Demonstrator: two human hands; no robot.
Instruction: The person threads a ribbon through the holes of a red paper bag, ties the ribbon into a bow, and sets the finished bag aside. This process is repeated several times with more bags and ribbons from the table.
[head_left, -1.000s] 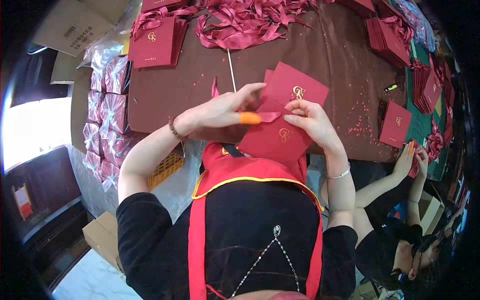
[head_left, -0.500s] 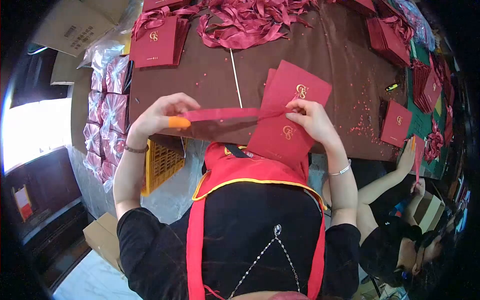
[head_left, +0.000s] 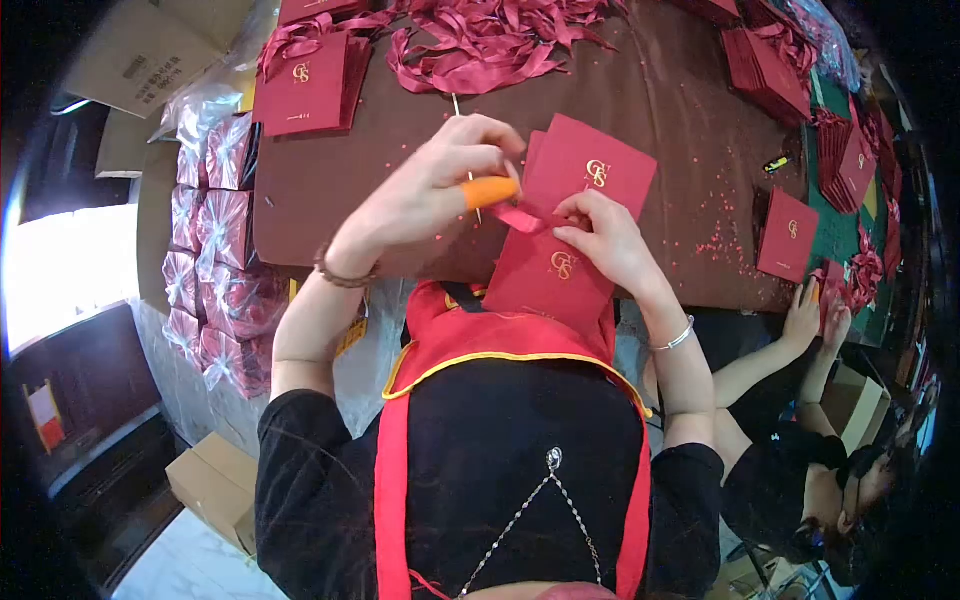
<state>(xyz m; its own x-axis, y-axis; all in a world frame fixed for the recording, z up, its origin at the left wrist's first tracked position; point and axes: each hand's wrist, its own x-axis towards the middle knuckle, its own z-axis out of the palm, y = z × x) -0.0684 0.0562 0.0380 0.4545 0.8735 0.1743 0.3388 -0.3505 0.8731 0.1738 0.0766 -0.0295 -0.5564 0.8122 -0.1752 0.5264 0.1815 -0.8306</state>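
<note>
My left hand, with an orange cover on one finger, is closed on one end of a red ribbon. The ribbon runs right to my right hand, whose thumb and finger pinch it over a red card with gold letters. That card hangs over the table's near edge, against my red apron. Another red card lies partly beneath it, farther back on the brown table.
Red ribbons are heaped at the back. Card stacks stand back left and back right. Wrapped bundles line the left side. At the right, a co-worker's hands are beside a red card.
My left hand has moved right and up, close to my right hand, and the stretched ribbon is now bent between them. The co-worker's hands have come closer together.
</note>
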